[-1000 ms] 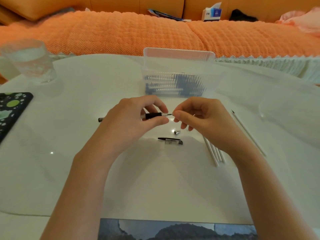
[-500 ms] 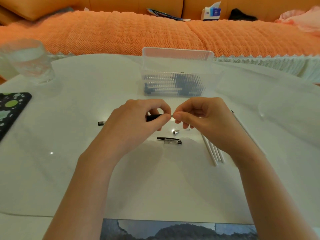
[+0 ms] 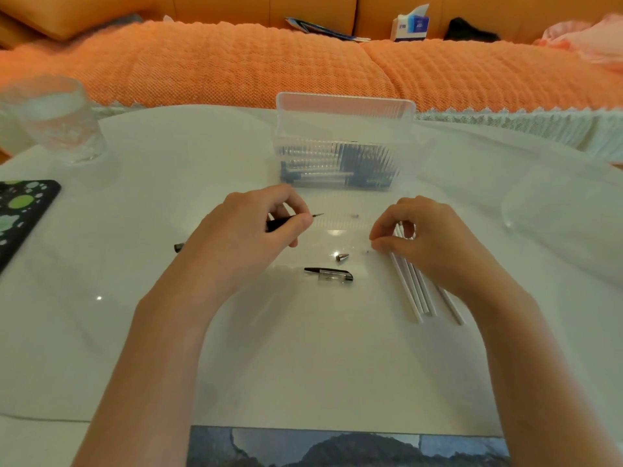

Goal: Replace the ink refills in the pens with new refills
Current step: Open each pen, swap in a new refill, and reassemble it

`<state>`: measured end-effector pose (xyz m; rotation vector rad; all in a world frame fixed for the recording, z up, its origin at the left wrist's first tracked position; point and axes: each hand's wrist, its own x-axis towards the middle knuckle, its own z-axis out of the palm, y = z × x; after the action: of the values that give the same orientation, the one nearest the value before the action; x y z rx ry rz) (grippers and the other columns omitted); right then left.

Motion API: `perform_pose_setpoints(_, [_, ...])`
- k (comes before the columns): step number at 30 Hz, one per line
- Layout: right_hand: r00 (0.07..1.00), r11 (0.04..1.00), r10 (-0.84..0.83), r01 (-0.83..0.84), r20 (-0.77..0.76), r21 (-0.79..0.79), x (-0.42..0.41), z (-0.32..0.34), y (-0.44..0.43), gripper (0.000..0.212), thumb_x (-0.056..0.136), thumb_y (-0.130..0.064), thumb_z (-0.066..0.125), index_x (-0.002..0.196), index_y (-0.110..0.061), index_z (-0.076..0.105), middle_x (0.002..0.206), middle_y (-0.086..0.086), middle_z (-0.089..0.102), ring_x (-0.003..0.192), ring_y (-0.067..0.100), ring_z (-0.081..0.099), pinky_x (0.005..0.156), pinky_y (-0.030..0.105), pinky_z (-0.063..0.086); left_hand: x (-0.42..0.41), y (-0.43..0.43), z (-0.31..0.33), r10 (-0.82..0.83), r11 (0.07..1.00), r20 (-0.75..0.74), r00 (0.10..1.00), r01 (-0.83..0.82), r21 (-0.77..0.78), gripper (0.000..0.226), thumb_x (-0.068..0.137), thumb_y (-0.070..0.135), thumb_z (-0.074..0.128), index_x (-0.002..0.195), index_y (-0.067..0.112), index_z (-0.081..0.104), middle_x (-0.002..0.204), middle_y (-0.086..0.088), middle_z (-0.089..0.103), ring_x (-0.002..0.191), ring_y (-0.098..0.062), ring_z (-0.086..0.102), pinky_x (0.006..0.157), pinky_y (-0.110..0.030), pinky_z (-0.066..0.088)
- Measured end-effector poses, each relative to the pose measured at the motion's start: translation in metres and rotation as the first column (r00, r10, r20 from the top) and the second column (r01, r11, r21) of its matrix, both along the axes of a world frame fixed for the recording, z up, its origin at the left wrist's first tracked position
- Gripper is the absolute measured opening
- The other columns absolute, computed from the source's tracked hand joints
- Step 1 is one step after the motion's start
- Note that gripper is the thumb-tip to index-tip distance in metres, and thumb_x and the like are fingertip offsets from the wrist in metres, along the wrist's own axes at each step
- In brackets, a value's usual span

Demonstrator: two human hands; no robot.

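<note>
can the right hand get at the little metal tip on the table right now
Probably yes: the metal tip lies on the bare table just left of the right hand, with nothing between them. That hand is curled on the white refills though, so it would likely have to let those go first.

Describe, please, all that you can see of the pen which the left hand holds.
The pen is slim, with a black grip section that looks like rubber or plastic. A thin dark refill tip sticks out of its front end, and no nose cone shows on it. Its dark rear end pokes out behind the left hand. It is held about level, pointing to the right. The thumb and fingers pinch it round the middle and hide most of the barrel. Nothing else touches it.
</note>
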<state>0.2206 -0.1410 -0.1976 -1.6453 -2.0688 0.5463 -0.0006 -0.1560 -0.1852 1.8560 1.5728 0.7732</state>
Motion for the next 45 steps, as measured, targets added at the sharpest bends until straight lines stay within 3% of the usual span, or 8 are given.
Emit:
perform_pose_setpoints(8, [0.997,0.999,0.042,-0.041,0.071,-0.011,-0.001,-0.003,0.004,0.017,0.081,-0.013,0.07,0.079,-0.03,0.072,0.079,-0.014,0.056,0.078,-0.005,0.04,0.073,0.022,0.031,-0.002,0.0,-0.001,-0.001,1.0,0.028,1.0,0.001,-0.012,0.008,0.085,0.04,0.06,0.081,0.033,0.063,0.071,0.014,0.067,0.069,-0.006,0.058,0.063,-0.029,0.044])
perform_pose_setpoints(12, [0.999,0.999,0.037,-0.037,0.039,0.007,-0.001,-0.001,0.002,0.019,0.082,-0.011,0.069,0.08,-0.03,0.071,0.08,-0.015,0.057,0.079,-0.004,0.042,0.069,0.014,0.032,0.0,0.001,-0.002,-0.012,1.0,0.043,0.999,0.013,-0.024,0.008,0.084,0.037,0.063,0.081,0.03,0.064,0.071,0.011,0.068,0.069,-0.009,0.059,0.065,-0.029,0.045])
perform_pose_setpoints(17, [0.994,0.995,0.101,-0.102,-0.026,-0.006,-0.014,0.004,-0.001,0.013,0.083,-0.019,0.069,0.089,-0.031,0.07,0.085,-0.017,0.057,0.083,-0.003,0.042,0.071,0.0,0.029,-0.001,0.0,-0.002,-0.014,0.999,0.042,0.999,0.016,-0.042,0.005,0.086,0.037,0.063,0.084,0.033,0.065,0.072,0.013,0.068,0.068,-0.002,0.058,0.063,-0.023,0.044])
perform_pose_setpoints(26, [0.978,0.978,0.205,-0.203,0.034,-0.051,-0.028,-0.005,0.0,0.008,0.08,-0.021,0.072,0.086,-0.026,0.071,0.09,-0.015,0.056,0.089,0.0,0.035,0.078,0.002,0.029,-0.001,0.0,0.0,-0.033,0.998,0.023,0.999,0.034,-0.05,0.005,0.088,0.031,0.061,0.09,0.033,0.066,0.075,0.014,0.069,0.069,0.01,0.054,0.065,-0.021,0.04])
perform_pose_setpoints(30, [0.985,0.992,0.123,-0.125,-0.117,-0.007,-0.027,-0.002,-0.002,0.007,0.083,-0.018,0.069,0.085,-0.024,0.068,0.078,-0.017,0.059,0.077,-0.01,0.049,0.068,0.003,0.034,-0.002,0.0,0.0,-0.028,0.998,0.048,0.998,0.03,-0.048,0.002,0.086,0.028,0.065,0.088,0.03,0.066,0.074,0.014,0.07,0.066,0.01,0.057,0.063,-0.017,0.04])
perform_pose_setpoints(34, [0.958,0.995,0.103,-0.097,-0.268,0.035,-0.028,0.003,-0.004,0.01,0.083,-0.018,0.069,0.083,-0.027,0.066,0.08,-0.015,0.065,0.077,-0.002,0.056,0.067,0.009,0.04,-0.002,0.0,0.0,-0.034,0.999,0.059,0.998,0.036,-0.036,0.004,0.083,0.024,0.069,0.086,0.027,0.066,0.073,0.013,0.07,0.065,0.005,0.061,0.057,-0.005,0.039])
perform_pose_setpoints(41, [0.946,0.993,0.11,-0.095,-0.305,0.065,-0.032,0.006,-0.005,0.008,0.083,-0.021,0.069,0.084,-0.028,0.066,0.08,-0.017,0.065,0.072,-0.003,0.051,0.065,0.005,0.038,0.0,-0.001,0.002,-0.038,0.999,0.03,0.999,0.039,-0.03,0.006,0.083,0.026,0.069,0.085,0.03,0.066,0.074,0.014,0.07,0.066,0.002,0.061,0.062,-0.015,0.042])
perform_pose_setpoints(45, [0.945,0.992,0.128,-0.115,-0.3,0.06,-0.033,0.006,-0.006,0.007,0.083,-0.022,0.07,0.084,-0.028,0.066,0.079,-0.017,0.064,0.071,-0.002,0.052,0.064,0.006,0.039,0.003,-0.001,0.003,-0.042,0.999,0.018,0.999,0.042,-0.031,0.006,0.082,0.026,0.07,0.085,0.029,0.066,0.074,0.014,0.07,0.068,0.005,0.06,0.063,-0.014,0.042])
